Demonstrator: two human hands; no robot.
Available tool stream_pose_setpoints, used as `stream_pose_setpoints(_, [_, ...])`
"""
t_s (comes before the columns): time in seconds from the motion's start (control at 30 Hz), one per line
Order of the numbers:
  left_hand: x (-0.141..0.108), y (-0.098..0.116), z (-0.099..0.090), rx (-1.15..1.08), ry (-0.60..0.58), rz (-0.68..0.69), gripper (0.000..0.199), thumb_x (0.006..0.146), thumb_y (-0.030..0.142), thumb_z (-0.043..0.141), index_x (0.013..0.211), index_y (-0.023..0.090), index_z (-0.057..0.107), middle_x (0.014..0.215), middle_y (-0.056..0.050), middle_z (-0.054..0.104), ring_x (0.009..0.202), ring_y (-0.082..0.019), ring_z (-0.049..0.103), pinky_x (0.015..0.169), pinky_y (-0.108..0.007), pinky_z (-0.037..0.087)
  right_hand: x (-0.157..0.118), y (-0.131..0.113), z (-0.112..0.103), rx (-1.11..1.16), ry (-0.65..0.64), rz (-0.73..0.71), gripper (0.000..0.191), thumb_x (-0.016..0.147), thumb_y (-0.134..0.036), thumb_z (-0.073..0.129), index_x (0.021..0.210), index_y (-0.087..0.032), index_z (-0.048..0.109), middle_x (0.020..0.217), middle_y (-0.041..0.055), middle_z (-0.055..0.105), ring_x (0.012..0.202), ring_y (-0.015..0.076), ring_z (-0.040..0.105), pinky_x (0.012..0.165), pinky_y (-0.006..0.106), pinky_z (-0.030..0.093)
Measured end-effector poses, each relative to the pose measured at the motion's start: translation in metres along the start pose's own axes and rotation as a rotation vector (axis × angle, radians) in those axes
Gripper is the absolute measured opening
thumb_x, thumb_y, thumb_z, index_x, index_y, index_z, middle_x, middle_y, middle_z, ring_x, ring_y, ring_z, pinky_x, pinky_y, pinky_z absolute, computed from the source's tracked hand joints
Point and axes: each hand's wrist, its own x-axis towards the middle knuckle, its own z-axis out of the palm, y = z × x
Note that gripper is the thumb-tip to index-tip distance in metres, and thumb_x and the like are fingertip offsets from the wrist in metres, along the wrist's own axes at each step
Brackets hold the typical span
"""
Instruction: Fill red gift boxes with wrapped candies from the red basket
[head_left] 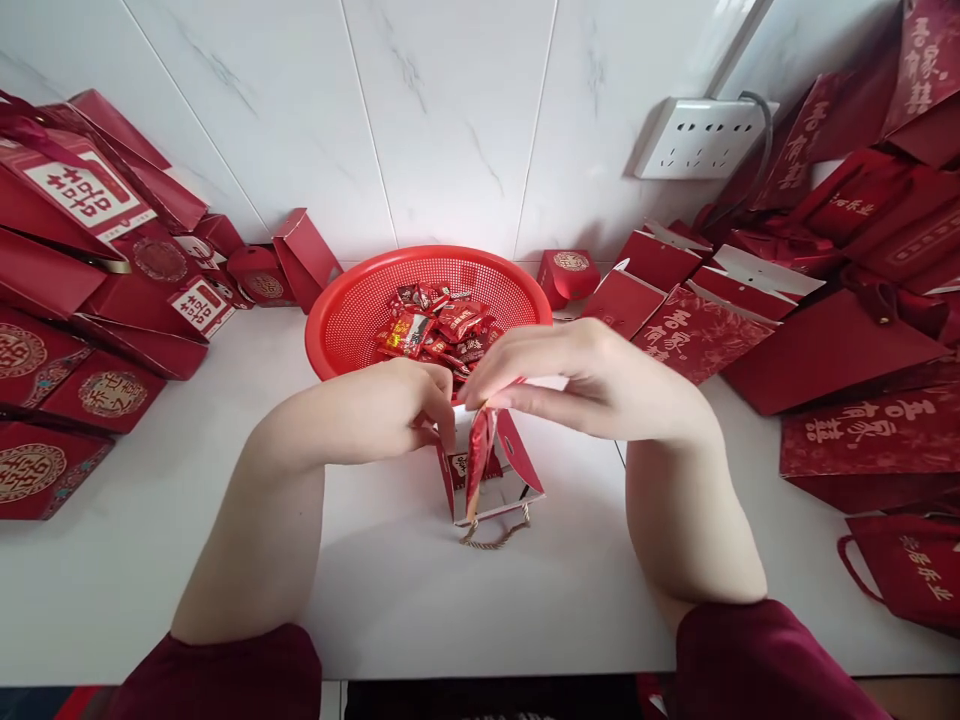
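A small red gift box (525, 460) with a white inside and a twisted cord handle (495, 540) stands open on the white tabletop in front of me. My right hand (570, 375) pinches the top of a shiny red candy packet (480, 455), which hangs upright in the box's opening. Another dark red wrapped candy (459, 468) shows inside the box. My left hand (420, 400) is closed at the box's back left edge, its fingertips partly hidden. Just behind both hands sits a red plastic basket (337, 310) with wrapped candies (442, 325) piled in it.
Red gift boxes (82, 390) are stacked along the left side. More red gift bags (862, 430) crowd the right side. A small red box (568, 277) stands by the tiled wall, under a white power strip (697, 138) with a grey cable.
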Motion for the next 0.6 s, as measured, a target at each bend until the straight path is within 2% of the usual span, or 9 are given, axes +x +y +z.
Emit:
stream_pose_setpoints(0.1, [-0.002, -0.002, -0.005, 0.063, -0.033, -0.033, 0.030, 0.085, 0.016, 0.054, 0.079, 0.032, 0.078, 0.089, 0.003, 0.066, 0.074, -0.012, 0.059, 0.065, -0.022, 0.042, 0.003, 0.005, 0.009, -0.127, -0.193, 0.121, 0.024, 0.096, -0.011, 0.049, 0.100, -0.020, 0.071, 0.095, 0.0026, 0.074, 0.081, 0.0144, 0.066, 0.071, 0.027, 0.047])
stream_pose_setpoints(0.17, [-0.004, -0.003, -0.006, 0.103, -0.046, -0.056, 0.033, 0.083, 0.014, 0.055, 0.080, 0.036, 0.079, 0.086, 0.003, 0.064, 0.073, -0.010, 0.058, 0.063, -0.020, 0.041, 0.005, 0.007, 0.014, -0.195, -0.265, 0.219, 0.029, 0.093, -0.006, 0.049, 0.099, -0.021, 0.073, 0.090, 0.0016, 0.075, 0.076, 0.0145, 0.065, 0.068, 0.027, 0.045])
stream_pose_setpoints(0.23, [-0.005, -0.003, -0.007, 0.106, -0.045, -0.074, 0.034, 0.083, 0.014, 0.056, 0.083, 0.039, 0.079, 0.084, 0.003, 0.064, 0.071, -0.009, 0.058, 0.060, -0.019, 0.040, 0.007, 0.008, 0.018, -0.181, -0.338, 0.267, 0.034, 0.091, -0.003, 0.048, 0.100, -0.022, 0.075, 0.089, 0.0006, 0.075, 0.076, 0.0144, 0.066, 0.069, 0.027, 0.046])
stream_pose_setpoints(0.33, [-0.007, -0.003, -0.009, 0.093, -0.050, -0.073, 0.031, 0.084, 0.017, 0.057, 0.084, 0.039, 0.079, 0.083, 0.004, 0.065, 0.070, -0.009, 0.059, 0.060, -0.018, 0.041, 0.011, 0.009, 0.023, -0.087, -0.437, 0.262, 0.041, 0.089, 0.000, 0.046, 0.106, -0.023, 0.075, 0.100, -0.0007, 0.076, 0.083, 0.0144, 0.068, 0.075, 0.027, 0.048])
stream_pose_setpoints(0.4, [-0.012, -0.004, -0.014, 0.082, -0.027, -0.059, 0.030, 0.086, 0.019, 0.056, 0.088, 0.038, 0.079, 0.087, 0.004, 0.068, 0.076, -0.010, 0.062, 0.065, -0.018, 0.043, 0.012, 0.008, 0.023, -0.076, -0.380, 0.257, 0.041, 0.091, -0.001, 0.044, 0.110, -0.023, 0.073, 0.107, 0.0001, 0.075, 0.090, 0.0151, 0.068, 0.078, 0.027, 0.048])
stream_pose_setpoints(0.47, [-0.021, -0.008, -0.021, 0.077, 0.044, -0.072, 0.027, 0.088, 0.023, 0.054, 0.094, 0.035, 0.078, 0.094, 0.004, 0.071, 0.084, -0.012, 0.064, 0.073, -0.019, 0.046, 0.011, 0.008, 0.019, -0.111, -0.219, 0.250, 0.036, 0.094, -0.005, 0.044, 0.111, -0.021, 0.071, 0.110, 0.0019, 0.073, 0.095, 0.0156, 0.067, 0.081, 0.027, 0.048])
stream_pose_setpoints(0.53, [-0.031, -0.016, -0.029, 0.085, 0.164, -0.149, 0.025, 0.089, 0.031, 0.054, 0.100, 0.034, 0.077, 0.102, 0.003, 0.073, 0.091, -0.016, 0.065, 0.076, -0.021, 0.047, 0.007, 0.010, 0.012, -0.147, -0.066, 0.257, 0.031, 0.096, -0.010, 0.044, 0.109, -0.019, 0.070, 0.110, 0.0028, 0.073, 0.096, 0.0155, 0.066, 0.083, 0.026, 0.048])
stream_pose_setpoints(0.6, [-0.036, -0.029, -0.033, 0.088, 0.281, -0.278, 0.027, 0.088, 0.039, 0.055, 0.106, 0.034, 0.074, 0.106, 0.002, 0.073, 0.094, -0.018, 0.066, 0.076, -0.023, 0.049, 0.004, 0.018, 0.006, -0.200, 0.009, 0.323, 0.027, 0.096, -0.013, 0.046, 0.105, -0.019, 0.070, 0.106, 0.0028, 0.073, 0.092, 0.0156, 0.066, 0.081, 0.026, 0.048])
